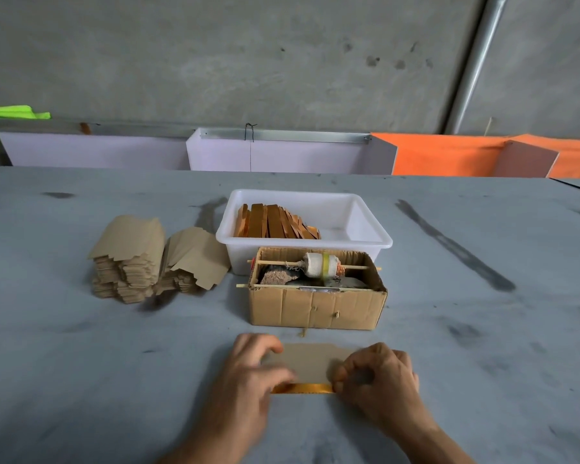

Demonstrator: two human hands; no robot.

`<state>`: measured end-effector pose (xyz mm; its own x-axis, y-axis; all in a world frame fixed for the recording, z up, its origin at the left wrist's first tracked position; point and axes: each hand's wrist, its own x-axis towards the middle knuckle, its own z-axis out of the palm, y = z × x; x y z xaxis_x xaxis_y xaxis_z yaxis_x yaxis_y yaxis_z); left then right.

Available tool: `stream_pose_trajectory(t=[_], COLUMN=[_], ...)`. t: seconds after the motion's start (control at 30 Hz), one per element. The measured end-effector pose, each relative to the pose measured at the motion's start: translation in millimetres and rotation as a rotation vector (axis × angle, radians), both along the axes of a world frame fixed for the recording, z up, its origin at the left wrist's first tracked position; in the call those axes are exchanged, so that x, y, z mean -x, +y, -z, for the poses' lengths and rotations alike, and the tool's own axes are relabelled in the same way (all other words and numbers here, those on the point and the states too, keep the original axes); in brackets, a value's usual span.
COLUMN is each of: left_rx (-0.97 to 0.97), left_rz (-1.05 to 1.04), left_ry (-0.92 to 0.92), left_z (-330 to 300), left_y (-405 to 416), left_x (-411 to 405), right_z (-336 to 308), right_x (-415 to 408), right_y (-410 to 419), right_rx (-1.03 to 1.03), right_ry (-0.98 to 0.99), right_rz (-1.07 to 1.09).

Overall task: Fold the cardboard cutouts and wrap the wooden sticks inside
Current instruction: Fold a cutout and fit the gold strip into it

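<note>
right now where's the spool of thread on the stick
In the head view the spool sits near the table's centre, on a thin stick laid across the open top of the cardboard box, just in front of the white plastic tub.

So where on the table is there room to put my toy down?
Bare table lies right of the cardboard box and white tub, and left of the hands, below the cutout stacks. The middle is crowded: tub, box and stacks sit close together.
</note>
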<state>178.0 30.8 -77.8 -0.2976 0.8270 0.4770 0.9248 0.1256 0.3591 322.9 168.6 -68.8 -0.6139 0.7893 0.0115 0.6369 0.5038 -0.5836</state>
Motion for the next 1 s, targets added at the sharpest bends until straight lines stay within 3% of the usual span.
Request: stream_pose_trajectory(t=[0.07, 0.17, 0.3, 0.4, 0.7, 0.9, 1.0], left_rx=[0.005, 0.055, 0.052, 0.076, 0.182, 0.056, 0.231], left_rz=[0.148, 0.184, 0.185, 0.190, 0.110, -0.104, -0.154], left_ry=[0.157, 0.270, 0.318, 0.286, 0.183, -0.095, -0.128], left_z=[-4, -8, -7, -4, 0, -14, -19], left_y=[-1, -1, 0, 0, -17, 10, 28], left_x=[-7, -10, -11, -9, 18, 19, 18], right_z=[0, -1, -1, 2, 3, -10, -8], right_x=[-1, -2, 0, 2, -23, -7, -1], right_y=[-3, -8, -16, -29, -13, -16, -11], right_rx=[-0.021, -0.086, -0.522, -0.671, -0.641, -0.500, -0.434], right_ry=[0.027, 0.054, 0.111, 0.130, 0.017, -0.060, -0.117], right_rz=[-0.006, -0.010, -0.141, -0.349, -0.355, -0.292, -0.244])
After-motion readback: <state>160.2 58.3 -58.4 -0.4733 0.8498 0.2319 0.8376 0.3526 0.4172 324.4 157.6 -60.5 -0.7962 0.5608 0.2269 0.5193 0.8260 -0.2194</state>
